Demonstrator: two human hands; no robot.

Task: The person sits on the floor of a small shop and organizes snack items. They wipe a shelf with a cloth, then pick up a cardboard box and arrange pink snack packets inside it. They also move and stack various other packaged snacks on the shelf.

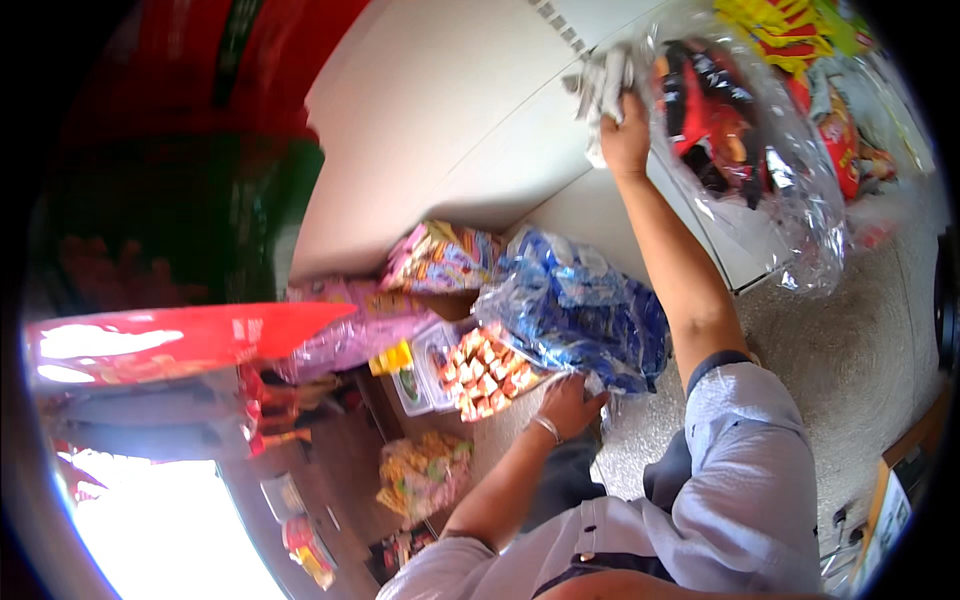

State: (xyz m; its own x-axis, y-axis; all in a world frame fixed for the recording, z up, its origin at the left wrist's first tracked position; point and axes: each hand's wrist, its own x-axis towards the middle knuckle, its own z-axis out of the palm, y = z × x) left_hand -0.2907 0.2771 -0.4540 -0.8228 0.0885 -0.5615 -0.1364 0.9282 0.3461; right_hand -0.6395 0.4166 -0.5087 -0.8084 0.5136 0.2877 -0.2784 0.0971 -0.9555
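Note:
With my right arm stretched far forward, my right hand [626,138] grips a crumpled whitish cloth [603,88] against a white panel surface [440,120]. A clear plastic bag of red and black packets [715,120] lies just to the right of that hand. Lower down, my left hand [572,405], with a band on its wrist, has its fingers curled at the lower edge of a clear plastic bag of blue packets [585,305]. Its fingertips are partly hidden by the plastic. Beside it sits a container of orange-and-white wrapped pieces [485,375].
Pink and multicoloured packets [440,255] stand behind the blue bag. Red packaging [200,340] hangs at the left, near a dark brown shelf [340,480]. A bag of yellowish-green packets [425,475] lies lower left. Yellow packets [775,30] are at the far right.

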